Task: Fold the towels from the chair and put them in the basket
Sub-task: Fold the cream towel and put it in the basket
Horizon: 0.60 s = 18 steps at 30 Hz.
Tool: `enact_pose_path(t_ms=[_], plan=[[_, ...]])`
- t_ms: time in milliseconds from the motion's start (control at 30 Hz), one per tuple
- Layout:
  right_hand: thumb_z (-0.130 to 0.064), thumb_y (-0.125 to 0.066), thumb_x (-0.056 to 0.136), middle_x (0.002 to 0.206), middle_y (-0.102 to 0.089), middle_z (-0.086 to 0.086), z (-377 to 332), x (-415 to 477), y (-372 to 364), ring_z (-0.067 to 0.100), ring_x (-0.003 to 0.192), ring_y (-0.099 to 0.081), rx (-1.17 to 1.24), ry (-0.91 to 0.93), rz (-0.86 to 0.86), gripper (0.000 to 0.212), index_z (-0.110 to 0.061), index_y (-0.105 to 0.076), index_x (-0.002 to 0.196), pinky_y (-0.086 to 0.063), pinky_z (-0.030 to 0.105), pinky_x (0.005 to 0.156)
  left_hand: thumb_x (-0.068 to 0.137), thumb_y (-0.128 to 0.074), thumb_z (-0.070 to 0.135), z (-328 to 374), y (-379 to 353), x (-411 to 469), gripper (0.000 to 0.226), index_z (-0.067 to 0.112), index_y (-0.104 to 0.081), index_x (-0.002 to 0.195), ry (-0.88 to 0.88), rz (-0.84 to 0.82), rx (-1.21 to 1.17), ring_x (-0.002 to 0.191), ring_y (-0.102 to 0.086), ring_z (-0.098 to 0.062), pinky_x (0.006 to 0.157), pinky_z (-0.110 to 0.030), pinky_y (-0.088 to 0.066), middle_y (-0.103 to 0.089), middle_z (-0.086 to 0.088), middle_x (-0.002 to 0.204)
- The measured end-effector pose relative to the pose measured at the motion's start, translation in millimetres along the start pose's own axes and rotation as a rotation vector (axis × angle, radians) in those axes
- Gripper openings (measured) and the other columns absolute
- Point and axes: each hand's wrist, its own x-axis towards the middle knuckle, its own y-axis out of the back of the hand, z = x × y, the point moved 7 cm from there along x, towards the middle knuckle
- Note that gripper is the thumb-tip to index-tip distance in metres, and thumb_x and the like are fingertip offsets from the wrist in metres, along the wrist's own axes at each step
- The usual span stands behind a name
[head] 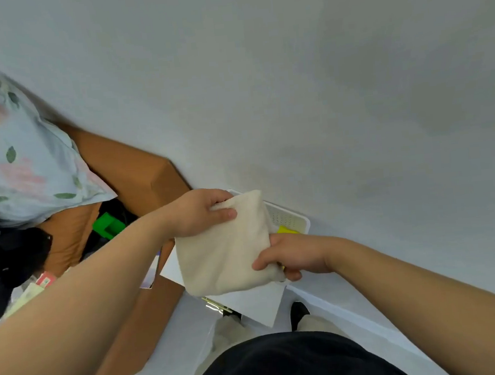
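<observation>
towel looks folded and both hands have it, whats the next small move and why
Probably lower the cream towel straight down into the white basket. The left hand pinches its top edge and the right hand grips its lower corner, so it hangs as a compact folded bundle held above the basket, whose perforated rim shows just behind it.

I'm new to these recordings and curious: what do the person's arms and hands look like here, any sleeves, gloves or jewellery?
Both forearms are bare up to the frame edge, with no sleeves showing. The left hand and right hand wear no gloves, and no rings, watch or bracelet can be seen. A black top shows at the bottom.
</observation>
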Motion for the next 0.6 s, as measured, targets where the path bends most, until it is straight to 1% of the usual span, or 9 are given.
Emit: enact_pose_path(t_ms=[33,100,167,267,333,367,467,533,600], plan=[[-0.048,-0.074,0.069,0.084,-0.057,0.001,-4,6,-2,0.017,0.063,-0.045,0.004,-0.002,-0.017,0.055,-0.012,-0.061,0.109,-0.037,0.029,0.055,0.095,-0.06,0.049,-6,5,5,0.016,0.042,-0.064,0.109,-0.01,-0.02,-0.001,0.099,-0.062,0.003,0.085,-0.023,-0.05,-0.066,0.025,0.103],[-0.045,-0.075,0.082,0.088,-0.066,-0.015,-13,16,-5,0.008,0.073,-0.058,0.022,0.013,-0.041,0.035,-0.025,-0.065,0.11,-0.047,0.028,0.067,0.094,-0.06,0.049,-18,17,13,0.013,0.044,-0.065,0.104,-0.032,-0.037,-0.023,0.097,-0.064,0.004,0.083,-0.023,-0.051,-0.068,0.025,0.1],[-0.039,-0.072,0.091,0.095,-0.067,-0.026,-14,23,-6,-0.001,0.086,-0.059,0.08,0.008,-0.034,0.024,-0.034,-0.063,0.113,-0.048,0.025,0.076,0.094,-0.061,0.048,-31,27,19,0.008,0.043,-0.066,0.099,-0.05,-0.057,-0.065,0.091,-0.067,0.003,0.078,-0.022,-0.052,-0.07,0.024,0.095],[-0.04,-0.077,0.084,0.111,-0.069,-0.021,-17,32,-14,0.007,0.105,-0.06,0.145,-0.002,0.023,0.043,-0.033,-0.061,0.124,-0.049,0.028,0.092,0.095,-0.062,0.045,-47,37,23,0.009,0.038,-0.067,0.097,-0.079,-0.114,-0.085,0.085,-0.068,0.001,0.072,-0.02,-0.05,-0.071,0.022,0.091],[-0.05,-0.081,0.074,0.126,-0.068,-0.012,-19,42,-14,0.016,0.122,-0.059,0.136,-0.007,0.078,0.062,-0.031,-0.061,0.13,-0.046,0.038,0.108,0.094,-0.062,0.046,-58,42,27,0.013,0.036,-0.067,0.1,-0.099,-0.138,-0.077,0.084,-0.069,-0.001,0.071,-0.021,-0.051,-0.071,0.02,0.092],[-0.057,-0.081,0.069,0.128,-0.067,-0.01,-20,46,-13,0.019,0.125,-0.058,0.145,-0.008,0.113,0.07,-0.032,-0.062,0.131,-0.044,0.042,0.111,0.094,-0.062,0.045,-64,44,30,0.013,0.035,-0.067,0.1,-0.103,-0.139,-0.092,0.083,-0.069,-0.002,0.07,-0.021,-0.052,-0.072,0.018,0.092],[-0.074,-0.078,0.064,0.126,-0.068,-0.014,-21,53,-1,0.013,0.121,-0.061,0.16,-0.04,0.312,0.076,-0.036,-0.065,0.128,-0.044,0.039,0.111,0.096,-0.061,0.042,-79,44,41,0.008,0.035,-0.066,0.097,-0.096,-0.113,-0.146,0.082,-0.068,-0.004,0.069,-0.022,-0.051,-0.072,0.015,0.09],[-0.064,-0.075,0.077,0.121,-0.069,-0.014,-19,51,7,0.005,0.112,-0.063,0.152,-0.042,0.487,0.059,-0.033,-0.064,0.125,-0.049,0.028,0.102,0.097,-0.058,0.044,-87,39,49,0.009,0.037,-0.063,0.096,-0.093,-0.101,-0.152,0.084,-0.067,-0.007,0.069,-0.023,-0.047,-0.071,0.013,0.092],[-0.051,-0.075,0.084,0.109,-0.068,-0.016,-6,49,9,0.0,0.1,-0.063,0.184,-0.049,0.652,0.033,-0.033,-0.064,0.11,-0.05,0.017,0.084,0.098,-0.055,0.046,-92,30,59,0.011,0.036,-0.06,0.097,-0.1,-0.09,-0.138,0.087,-0.065,-0.008,0.069,-0.025,-0.045,-0.068,0.012,0.095]])
